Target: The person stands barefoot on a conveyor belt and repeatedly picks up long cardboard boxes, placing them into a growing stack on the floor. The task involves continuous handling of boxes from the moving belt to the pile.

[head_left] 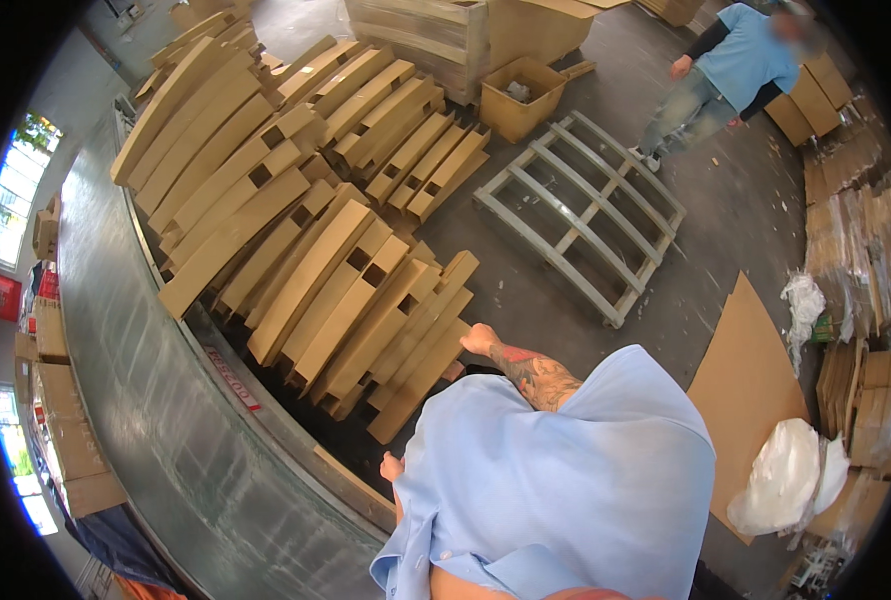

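Long, narrow brown cardboard boxes (311,285) lie stacked in slanting rows in front of me, several with square openings in their sides. My right hand (481,339) is closed at the far end of the nearest long cardboard box (416,388), its fingertips against the cardboard. My left hand (393,467) is just beyond that box's near end. Only a small part of it shows past my blue shirt (566,470), so its grip is hidden.
A grey conveyor belt (146,390) curves along my left, with cartons (66,430) beyond. A slatted pallet (591,215) lies on the floor ahead, near a yellow bin (521,100) and a standing person (731,75). At right are a cardboard sheet (741,370) and white plastic (786,475).
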`<state>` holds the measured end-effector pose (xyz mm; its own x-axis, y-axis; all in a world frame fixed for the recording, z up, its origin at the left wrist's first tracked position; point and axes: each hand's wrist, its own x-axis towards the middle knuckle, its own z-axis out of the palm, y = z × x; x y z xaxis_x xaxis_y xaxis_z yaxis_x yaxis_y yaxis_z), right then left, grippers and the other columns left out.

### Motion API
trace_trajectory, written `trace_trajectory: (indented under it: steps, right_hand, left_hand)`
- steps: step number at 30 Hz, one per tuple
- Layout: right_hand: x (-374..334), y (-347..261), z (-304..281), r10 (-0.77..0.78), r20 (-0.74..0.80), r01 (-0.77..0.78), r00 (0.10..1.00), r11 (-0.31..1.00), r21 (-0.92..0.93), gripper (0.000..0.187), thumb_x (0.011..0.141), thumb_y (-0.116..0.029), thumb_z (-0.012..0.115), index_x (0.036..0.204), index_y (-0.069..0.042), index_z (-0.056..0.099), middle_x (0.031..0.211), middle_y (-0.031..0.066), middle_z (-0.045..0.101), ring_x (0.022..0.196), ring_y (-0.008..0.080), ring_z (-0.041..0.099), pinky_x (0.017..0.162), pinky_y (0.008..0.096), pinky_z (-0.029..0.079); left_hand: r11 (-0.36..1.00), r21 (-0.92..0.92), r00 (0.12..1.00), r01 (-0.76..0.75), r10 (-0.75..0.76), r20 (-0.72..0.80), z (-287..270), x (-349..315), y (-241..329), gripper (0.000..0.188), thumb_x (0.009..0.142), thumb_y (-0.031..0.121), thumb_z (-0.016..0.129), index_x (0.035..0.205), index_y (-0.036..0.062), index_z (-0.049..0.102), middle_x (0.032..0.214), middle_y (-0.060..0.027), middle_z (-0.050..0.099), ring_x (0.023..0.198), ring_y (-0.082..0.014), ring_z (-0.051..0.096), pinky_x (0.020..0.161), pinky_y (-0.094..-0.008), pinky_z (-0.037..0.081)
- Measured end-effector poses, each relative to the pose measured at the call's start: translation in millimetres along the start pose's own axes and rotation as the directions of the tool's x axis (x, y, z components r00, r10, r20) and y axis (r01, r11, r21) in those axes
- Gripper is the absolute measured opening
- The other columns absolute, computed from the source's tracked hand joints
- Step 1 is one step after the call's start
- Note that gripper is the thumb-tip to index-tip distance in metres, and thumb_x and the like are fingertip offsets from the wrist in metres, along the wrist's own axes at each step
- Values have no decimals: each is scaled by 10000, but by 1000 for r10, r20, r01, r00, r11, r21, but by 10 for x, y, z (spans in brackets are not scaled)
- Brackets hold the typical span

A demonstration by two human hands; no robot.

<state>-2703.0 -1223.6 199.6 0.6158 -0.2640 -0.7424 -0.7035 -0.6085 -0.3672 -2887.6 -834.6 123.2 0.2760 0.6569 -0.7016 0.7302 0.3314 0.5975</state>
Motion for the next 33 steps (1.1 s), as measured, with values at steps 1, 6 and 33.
trace_trajectory:
  steps: [1,6,33]
  right_hand:
    - [-20,-35,13,0,7,0,1000,1000,5,499,841,-354,645,1185,7,671,1290,213,634,1209,375,600,990,490,496]
    - [12,-48,72,-115,-162,121,980,992,30,477,785,-350,653,959,90,707,1037,321,672,1042,443,653,902,477,532]
    - [100,44,168,-180,-125,184,976,983,25,476,796,-380,643,979,51,732,1048,278,697,1065,419,658,926,446,522]
  left_hand:
    - [1000,24,1000,10,-9,-23,-78,-30,3,433,852,212,653,1108,-136,626,1124,-220,638,927,-355,657,643,-443,619]
    - [995,-100,1000,21,-22,-10,-89,133,-174,413,839,215,663,1061,-132,636,1085,-214,641,876,-348,658,612,-434,616]
    - [991,125,996,-48,38,80,-215,-90,-209,334,860,264,654,962,-55,660,881,-127,647,706,-250,644,552,-353,547]
